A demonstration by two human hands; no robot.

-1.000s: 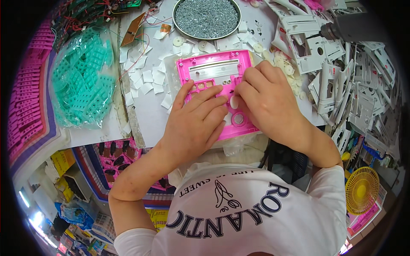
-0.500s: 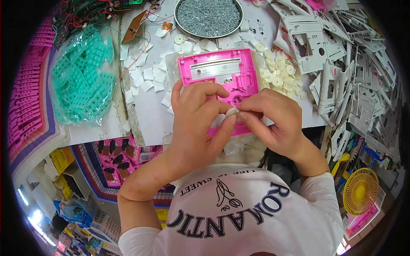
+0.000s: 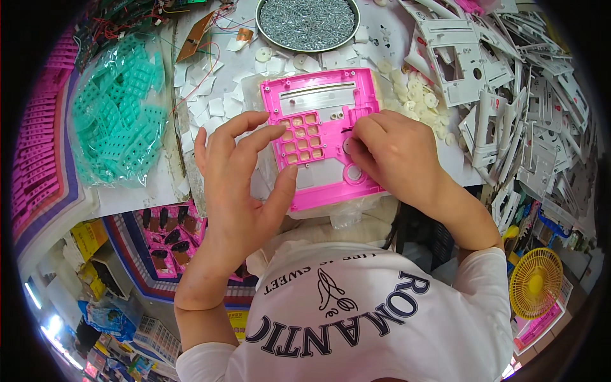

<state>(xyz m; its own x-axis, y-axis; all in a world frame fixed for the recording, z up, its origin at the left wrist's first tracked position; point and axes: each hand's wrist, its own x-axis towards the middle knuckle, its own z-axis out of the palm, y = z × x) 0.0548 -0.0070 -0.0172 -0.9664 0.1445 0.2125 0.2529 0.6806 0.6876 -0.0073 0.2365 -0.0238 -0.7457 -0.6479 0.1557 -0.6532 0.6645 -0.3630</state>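
A pink plastic casing (image 3: 304, 198) lies on the table before me, with a grid of square openings at its left and a strip window at the top. My left hand (image 3: 238, 169) is open at its left side, fingers spread and fingertips by the rim and the grid. My right hand (image 3: 401, 156) is over the right half, fingers pinched together at a round fitting. Under those fingertips shows the edge of a small whitish disc (image 3: 347, 146), the rest of it hidden. A ring-shaped opening (image 3: 352, 173) sits just below.
Behind the casing stands a round tray (image 3: 258, 30) of screws. Loose white discs (image 3: 417, 95) lie to its right, white paper squares (image 3: 203, 108) to its left. A bag of green keypads (image 3: 121, 114) is at left; white panels (image 3: 458, 70) are piled at right.
Both hands have parted. My right hand brought the whitish disc from above the casing down to its round fitting; my left hand let go and moved left, uncovering the grid.
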